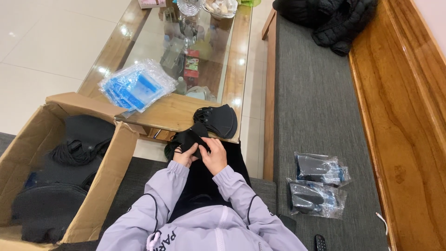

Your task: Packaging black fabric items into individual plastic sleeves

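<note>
Both my hands meet in front of my lap on a black face mask (194,136). My left hand (185,155) grips its left side and my right hand (214,154) pinches its right side, fingers closed over the fabric. Just beyond them a small stack of black masks (219,120) lies on the near corner of the glass-topped wooden table (173,114). A pile of clear and blue plastic bags (135,85) rests further left on the same table. My sleeves are pale lilac.
An open cardboard box (109,171) with several black masks stands at my left. On the grey bench cushion (316,107) to my right lie two bagged mask packs (319,185). A black jacket (334,18) sits at the far end; a remote (319,242) is near me.
</note>
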